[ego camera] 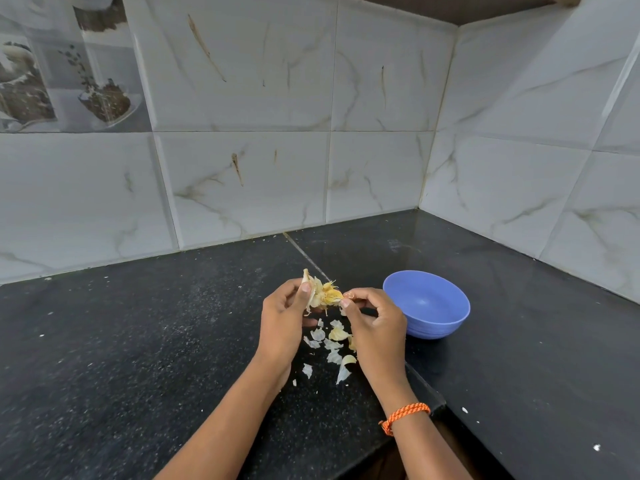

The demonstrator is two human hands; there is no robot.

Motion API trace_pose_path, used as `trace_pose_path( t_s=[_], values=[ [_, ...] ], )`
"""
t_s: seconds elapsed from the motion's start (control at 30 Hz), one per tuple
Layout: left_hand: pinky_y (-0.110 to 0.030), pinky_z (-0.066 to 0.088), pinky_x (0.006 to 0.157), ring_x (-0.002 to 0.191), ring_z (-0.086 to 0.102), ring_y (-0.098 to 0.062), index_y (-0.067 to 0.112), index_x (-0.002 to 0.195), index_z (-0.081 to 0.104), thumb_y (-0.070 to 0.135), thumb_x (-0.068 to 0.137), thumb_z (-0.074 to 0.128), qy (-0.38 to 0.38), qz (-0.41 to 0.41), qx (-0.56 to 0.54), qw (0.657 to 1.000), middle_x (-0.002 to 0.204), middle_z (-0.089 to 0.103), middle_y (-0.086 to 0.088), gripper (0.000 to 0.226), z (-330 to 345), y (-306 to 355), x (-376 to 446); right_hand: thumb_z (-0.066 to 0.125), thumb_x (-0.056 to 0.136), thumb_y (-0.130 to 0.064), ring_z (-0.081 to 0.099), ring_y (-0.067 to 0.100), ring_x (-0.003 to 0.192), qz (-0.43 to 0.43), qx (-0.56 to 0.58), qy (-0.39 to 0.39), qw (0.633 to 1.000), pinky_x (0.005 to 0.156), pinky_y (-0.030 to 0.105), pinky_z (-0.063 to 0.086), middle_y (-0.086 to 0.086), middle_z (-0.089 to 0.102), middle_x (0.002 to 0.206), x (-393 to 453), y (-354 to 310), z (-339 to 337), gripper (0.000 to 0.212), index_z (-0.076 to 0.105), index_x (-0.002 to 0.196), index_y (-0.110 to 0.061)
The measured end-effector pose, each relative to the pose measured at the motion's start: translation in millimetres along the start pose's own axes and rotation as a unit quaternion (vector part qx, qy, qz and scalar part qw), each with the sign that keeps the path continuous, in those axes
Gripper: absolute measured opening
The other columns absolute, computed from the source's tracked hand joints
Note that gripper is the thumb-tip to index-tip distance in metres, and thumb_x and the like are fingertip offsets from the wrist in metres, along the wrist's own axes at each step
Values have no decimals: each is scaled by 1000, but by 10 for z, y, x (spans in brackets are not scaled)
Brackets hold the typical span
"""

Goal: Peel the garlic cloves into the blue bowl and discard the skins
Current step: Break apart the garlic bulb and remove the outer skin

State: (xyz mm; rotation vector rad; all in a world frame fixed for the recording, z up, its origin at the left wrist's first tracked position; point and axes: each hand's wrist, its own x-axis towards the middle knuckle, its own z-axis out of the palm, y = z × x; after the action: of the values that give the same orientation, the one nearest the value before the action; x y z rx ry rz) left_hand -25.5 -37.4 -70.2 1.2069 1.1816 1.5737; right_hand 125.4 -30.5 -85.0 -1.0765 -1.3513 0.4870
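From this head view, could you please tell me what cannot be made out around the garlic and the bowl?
- Garlic: the left hand and right hand cover parts of it, so a bare clove cannot be told from skin.
- Blue bowl: its near inner wall is hidden by its own rim; the visible inside shows no cloves.
- Skins on the counter: some lie behind the right hand.
- Both forearms are cut off by the bottom edge.

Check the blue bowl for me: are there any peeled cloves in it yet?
No. The blue bowl shows only its bare blue inside, while both hands hold the garlic above the countertop.
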Motion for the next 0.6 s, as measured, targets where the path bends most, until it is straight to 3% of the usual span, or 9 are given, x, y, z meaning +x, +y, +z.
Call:
trace_pose_path(
  t_s=[0.13,0.23,0.33,0.47,0.6],
  values=[
    [-29,62,81,94,74,-12,14,112,81,28,116,49,-24,-46,-28,998,106,82,-3,34,10,-18,14,74,99,-12,72,10,100,10,3,-24,1000,83,22,61,-12,74,101,6,58,-52,10,77,102,-21],
    [-35,62,89,99,75,-18,10,115,80,26,117,46,-31,-86,-64,994,111,82,-8,38,18,-36,28,73,100,-11,72,9,101,15,23,-42,999,83,21,60,-11,74,102,-9,67,-94,13,76,101,-23],
    [-43,61,97,104,78,-25,2,119,77,21,118,42,-50,-112,-114,986,114,82,-14,40,32,-50,22,70,102,-11,73,14,104,32,64,-58,996,84,28,62,-9,74,104,-26,75,-108,13,76,103,-22],
    [-46,61,97,102,78,-29,0,118,74,15,117,39,-27,-129,-178,975,111,81,-18,38,-8,-65,58,69,103,-10,74,22,92,84,122,-28,989,76,31,63,-4,76,99,-6,91,-151,10,75,101,-18],
    [-37,64,88,103,78,-23,12,118,77,24,117,47,4,-94,-72,993,107,83,-7,33,-70,-66,101,66,105,-13,73,14,95,78,65,-29,994,82,39,65,-10,75,100,-10,137,-126,15,77,100,-22]
  ],
)
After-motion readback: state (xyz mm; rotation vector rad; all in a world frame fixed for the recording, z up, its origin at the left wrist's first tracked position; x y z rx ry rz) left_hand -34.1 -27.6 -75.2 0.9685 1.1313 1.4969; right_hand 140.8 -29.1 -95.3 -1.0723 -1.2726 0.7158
